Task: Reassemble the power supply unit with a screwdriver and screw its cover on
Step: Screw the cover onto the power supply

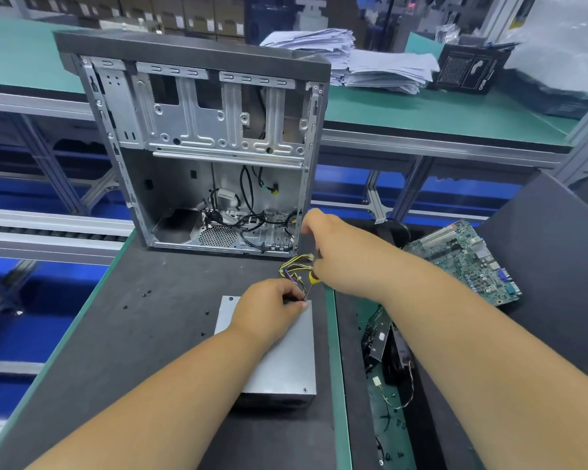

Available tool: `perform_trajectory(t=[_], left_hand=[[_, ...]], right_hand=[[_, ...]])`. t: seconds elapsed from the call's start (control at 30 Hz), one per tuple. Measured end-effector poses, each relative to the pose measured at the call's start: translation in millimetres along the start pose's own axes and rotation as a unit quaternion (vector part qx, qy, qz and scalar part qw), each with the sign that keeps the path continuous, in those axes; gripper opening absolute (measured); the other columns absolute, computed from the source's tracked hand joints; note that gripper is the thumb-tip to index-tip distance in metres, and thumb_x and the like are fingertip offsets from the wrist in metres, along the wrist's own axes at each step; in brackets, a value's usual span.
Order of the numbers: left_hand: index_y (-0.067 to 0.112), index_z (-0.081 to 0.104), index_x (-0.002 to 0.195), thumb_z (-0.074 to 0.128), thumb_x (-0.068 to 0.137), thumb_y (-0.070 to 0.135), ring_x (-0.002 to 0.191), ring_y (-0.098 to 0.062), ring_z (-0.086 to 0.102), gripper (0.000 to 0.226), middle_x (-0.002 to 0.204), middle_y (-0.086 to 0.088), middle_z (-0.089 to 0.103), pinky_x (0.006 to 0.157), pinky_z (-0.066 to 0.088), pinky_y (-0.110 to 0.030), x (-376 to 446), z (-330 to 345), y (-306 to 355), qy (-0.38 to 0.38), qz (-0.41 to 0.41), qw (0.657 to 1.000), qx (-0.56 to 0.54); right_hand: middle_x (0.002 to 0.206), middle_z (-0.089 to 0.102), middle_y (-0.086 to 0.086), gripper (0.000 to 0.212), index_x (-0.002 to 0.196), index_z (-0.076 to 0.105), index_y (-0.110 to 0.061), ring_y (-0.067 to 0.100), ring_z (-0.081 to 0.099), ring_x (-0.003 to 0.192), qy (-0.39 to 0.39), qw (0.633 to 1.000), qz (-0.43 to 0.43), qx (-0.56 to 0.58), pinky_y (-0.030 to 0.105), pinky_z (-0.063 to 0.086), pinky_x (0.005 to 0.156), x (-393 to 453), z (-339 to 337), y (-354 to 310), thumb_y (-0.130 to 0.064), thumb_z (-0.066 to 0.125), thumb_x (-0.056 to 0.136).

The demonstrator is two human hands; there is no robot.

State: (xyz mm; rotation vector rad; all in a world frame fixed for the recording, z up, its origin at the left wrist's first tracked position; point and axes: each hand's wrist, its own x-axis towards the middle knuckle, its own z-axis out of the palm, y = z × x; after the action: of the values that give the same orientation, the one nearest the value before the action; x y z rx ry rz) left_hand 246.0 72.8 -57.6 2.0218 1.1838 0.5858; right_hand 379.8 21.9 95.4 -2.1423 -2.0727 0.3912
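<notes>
On the dark mat (pixel 143 351) my left hand (pixel 269 308) pinches the screwdriver tip at the PSU (pixel 286 361) corner while my right hand (pixel 333 245) grips the screwdriver (pixel 313 279).

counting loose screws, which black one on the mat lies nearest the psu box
The loose screw just off the power supply unit's left edge; the others lie farther left and farther back.

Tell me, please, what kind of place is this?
Probably a computer assembly or repair workshop. An opened computer case stands on the workbench, a bare motherboard lies to the right, and a roller conveyor runs behind.
</notes>
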Motion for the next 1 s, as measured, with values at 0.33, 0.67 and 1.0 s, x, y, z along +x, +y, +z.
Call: perform_trajectory(t=[0.33, 0.67, 1.0], left_hand=[[0.037, 0.063, 0.072, 0.076, 0.08, 0.035, 0.076, 0.001, 0.061, 0.015, 0.076, 0.018, 0.066, 0.064, 0.043, -0.014, 0.3, -0.4, 0.3, -0.004, 0.002, 1.0, 0.004], [0.036, 0.066, 0.076, 0.075, 0.08, 0.036, 0.079, -0.002, 0.063, 0.01, 0.081, 0.016, 0.068, 0.072, 0.051, -0.023, 0.9, 0.1, -1.2, -0.006, -0.002, 1.0, 0.007], [0.032, 0.068, 0.077, 0.075, 0.079, 0.035, 0.077, -0.002, 0.062, 0.009, 0.078, 0.016, 0.068, 0.069, 0.049, -0.021, 0.3, 1.0, -1.3, 0.003, 0.003, 1.0, 0.01]], right_hand=[[0.089, 0.05, 0.002, 0.027, 0.114, 0.039, -0.019, 0.021, 0.051, 0.068, 0.013, 1.0, -0.014, -0.024, 0.037, 0.04, 0.053, 1.6, 1.3, -1.1, -0.012, 0.053, 0.092], [0.085, 0.049, -0.002, 0.019, 0.109, 0.041, -0.017, 0.021, 0.051, 0.071, 0.018, 0.998, -0.014, -0.063, 0.036, 0.04, 0.055, 4.2, -1.1, -3.1, -0.017, 0.055, 0.095], [0.088, 0.049, -0.001, 0.02, 0.105, 0.04, -0.021, 0.021, 0.051, 0.073, 0.014, 1.0, -0.004, -0.025, 0.033, 0.033, 0.054, 3.8, -1.5, -1.2, -0.019, 0.057, 0.093]])
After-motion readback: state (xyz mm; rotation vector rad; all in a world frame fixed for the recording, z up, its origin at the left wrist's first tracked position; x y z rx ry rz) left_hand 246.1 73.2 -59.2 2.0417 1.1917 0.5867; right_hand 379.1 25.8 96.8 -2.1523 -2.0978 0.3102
